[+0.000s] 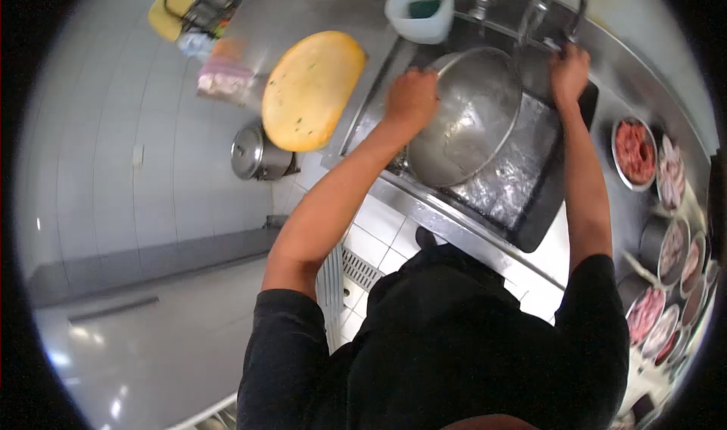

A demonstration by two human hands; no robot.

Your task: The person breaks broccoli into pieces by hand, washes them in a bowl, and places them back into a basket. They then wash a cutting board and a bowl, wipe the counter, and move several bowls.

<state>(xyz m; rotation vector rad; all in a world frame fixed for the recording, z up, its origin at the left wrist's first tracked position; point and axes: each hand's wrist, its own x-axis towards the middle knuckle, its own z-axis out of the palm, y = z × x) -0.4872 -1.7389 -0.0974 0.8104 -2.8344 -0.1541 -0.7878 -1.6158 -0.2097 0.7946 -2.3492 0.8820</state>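
Observation:
A large round metal bowl (477, 112) sits tilted in the sink (515, 180), its inside wet and shiny. My left hand (413, 97) is closed on the bowl's left rim. At the back of the sink, the curved metal tap (535, 12) rises near the bowl's far edge. My right hand (570, 74) reaches to the tap's base, with its fingers closed around the handle there; the hand partly hides the handle. Whether water runs from the spout is hard to make out.
A white plastic container (420, 10) with a green item stands behind the sink. Left are a round yellowish board (314, 89), a bagged item (225, 80) and a lidded pot (254, 151). Right are a bowl of red meat (634, 154) and several more filled containers.

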